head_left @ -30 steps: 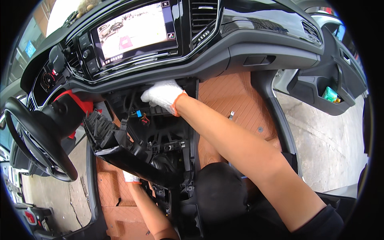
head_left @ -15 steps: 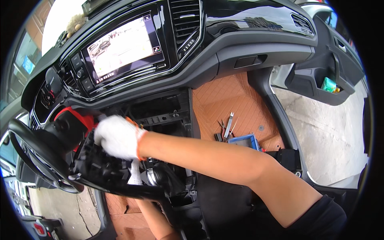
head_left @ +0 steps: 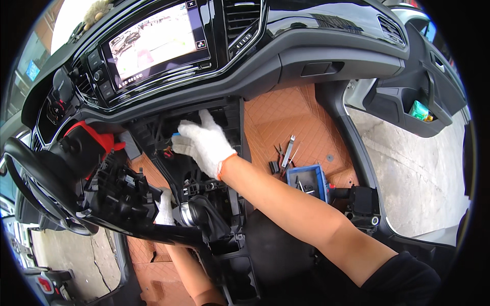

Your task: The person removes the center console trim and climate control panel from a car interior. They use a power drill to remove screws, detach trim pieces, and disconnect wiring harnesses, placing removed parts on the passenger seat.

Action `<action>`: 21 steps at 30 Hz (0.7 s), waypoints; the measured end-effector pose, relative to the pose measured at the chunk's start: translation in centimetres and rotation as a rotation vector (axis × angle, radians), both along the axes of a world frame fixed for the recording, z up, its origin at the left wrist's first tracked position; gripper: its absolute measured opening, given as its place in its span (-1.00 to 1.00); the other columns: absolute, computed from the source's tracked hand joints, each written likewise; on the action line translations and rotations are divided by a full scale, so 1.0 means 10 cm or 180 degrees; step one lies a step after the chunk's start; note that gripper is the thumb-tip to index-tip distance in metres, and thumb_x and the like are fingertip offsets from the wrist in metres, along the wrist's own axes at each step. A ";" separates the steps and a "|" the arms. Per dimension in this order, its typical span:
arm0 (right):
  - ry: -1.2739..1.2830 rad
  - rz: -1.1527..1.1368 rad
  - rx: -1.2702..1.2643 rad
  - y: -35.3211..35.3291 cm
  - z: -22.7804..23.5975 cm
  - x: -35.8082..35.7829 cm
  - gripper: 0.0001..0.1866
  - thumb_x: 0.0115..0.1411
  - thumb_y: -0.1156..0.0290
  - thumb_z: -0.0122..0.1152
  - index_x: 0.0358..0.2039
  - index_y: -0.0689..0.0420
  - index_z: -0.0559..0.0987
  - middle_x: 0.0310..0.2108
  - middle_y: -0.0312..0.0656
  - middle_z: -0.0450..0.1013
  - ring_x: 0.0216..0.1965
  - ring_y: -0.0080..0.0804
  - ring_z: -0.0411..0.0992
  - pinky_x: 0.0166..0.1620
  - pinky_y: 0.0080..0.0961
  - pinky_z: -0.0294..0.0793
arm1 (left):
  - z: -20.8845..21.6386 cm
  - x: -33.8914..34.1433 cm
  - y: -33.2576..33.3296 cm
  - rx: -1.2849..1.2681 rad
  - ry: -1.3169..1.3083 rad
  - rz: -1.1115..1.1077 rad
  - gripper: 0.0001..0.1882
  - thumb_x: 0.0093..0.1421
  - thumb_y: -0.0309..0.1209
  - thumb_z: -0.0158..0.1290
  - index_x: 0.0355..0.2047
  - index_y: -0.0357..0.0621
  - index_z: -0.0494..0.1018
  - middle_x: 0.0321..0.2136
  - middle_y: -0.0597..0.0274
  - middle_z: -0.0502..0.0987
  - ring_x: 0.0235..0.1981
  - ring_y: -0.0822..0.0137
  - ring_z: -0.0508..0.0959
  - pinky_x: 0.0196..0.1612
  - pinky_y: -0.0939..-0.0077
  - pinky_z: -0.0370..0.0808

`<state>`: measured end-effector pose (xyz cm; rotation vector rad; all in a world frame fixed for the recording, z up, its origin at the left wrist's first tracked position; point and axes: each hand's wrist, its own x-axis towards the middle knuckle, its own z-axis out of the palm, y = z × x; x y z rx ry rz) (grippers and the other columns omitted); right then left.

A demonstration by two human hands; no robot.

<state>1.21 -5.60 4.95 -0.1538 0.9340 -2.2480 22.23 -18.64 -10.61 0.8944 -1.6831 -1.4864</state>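
Observation:
My left hand [head_left: 165, 210], in a white glove, is closed on the inner edge of a black plastic trim panel [head_left: 120, 196]. The panel is tilted up between the steering wheel and the gear lever, its ribbed back showing. My right hand [head_left: 204, 145], gloved with an orange cuff, is in front of the opened centre console [head_left: 227, 120]. A small blue piece [head_left: 176, 134] shows between its thumb and forefinger, while another finger sticks up apart. Coloured wires [head_left: 167, 152] lie just below those fingertips. The gear lever [head_left: 191, 214] stands right of my left hand.
The steering wheel [head_left: 30, 183] and a red cloth [head_left: 94, 137] are at the left. A lit screen [head_left: 153, 43] sits above the opening. On the brown passenger floor mat [head_left: 286, 115] are pliers [head_left: 279, 152], a pry tool [head_left: 289, 148] and a blue tray [head_left: 321, 178] of small parts.
My right hand has moved from the trim panel up and right to the console opening. The panel has shifted down and left, uncovering more of the console. My left hand remains on the panel.

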 end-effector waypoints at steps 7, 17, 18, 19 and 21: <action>0.0526 -0.0326 0.0746 -0.19 0.09 0.00 -0.03 0.22 0.57 0.27 0.54 0.40 -0.04 0.13 0.23 0.47 -0.10 0.01 0.68 -0.22 -0.18 0.77 | 0.05 0.05 0.04 -0.0465 -0.0116 0.0127 -0.87 0.26 -0.41 0.22 -0.28 -0.15 0.50 -0.36 0.32 0.44 -0.31 0.39 0.42 -0.16 0.43 0.45; 0.0119 -0.0250 0.0522 -0.25 0.08 -0.07 -0.18 0.15 0.58 0.29 0.42 0.42 0.22 0.00 0.32 0.53 -0.30 0.04 0.71 -0.31 -0.20 0.78 | 0.40 -0.11 0.26 -0.1502 -0.0710 0.0374 -0.84 0.20 -0.37 0.29 -0.29 -0.15 0.58 -0.34 0.30 0.56 -0.27 0.39 0.52 -0.08 0.42 0.51; 0.0321 -0.0448 0.0652 -0.24 0.05 -0.03 -0.18 0.16 0.60 0.27 0.42 0.39 0.20 -0.05 0.28 0.54 -0.34 0.02 0.70 -0.36 -0.21 0.74 | 0.39 -0.10 0.23 -0.1595 -0.0761 0.0385 -0.84 0.20 -0.37 0.29 -0.30 -0.15 0.58 -0.34 0.30 0.56 -0.27 0.38 0.52 -0.08 0.41 0.51; 0.0524 -0.0633 0.0781 -0.24 0.03 0.02 -0.18 0.16 0.62 0.24 0.43 0.36 0.17 -0.09 0.24 0.55 -0.39 0.00 0.69 -0.42 -0.22 0.71 | 0.41 -0.09 0.25 -0.1569 -0.0781 0.0375 -0.85 0.20 -0.37 0.28 -0.30 -0.15 0.57 -0.35 0.29 0.56 -0.26 0.38 0.52 -0.08 0.41 0.51; 0.0557 -0.0603 0.0829 -0.22 0.02 0.05 -0.17 0.14 0.64 0.26 0.42 0.35 0.15 -0.11 0.23 0.56 -0.42 -0.01 0.68 -0.46 -0.22 0.68 | 0.45 -0.06 0.23 -0.1378 -0.0818 0.0351 -0.85 0.20 -0.36 0.27 -0.30 -0.14 0.57 -0.35 0.28 0.57 -0.26 0.37 0.53 -0.07 0.40 0.51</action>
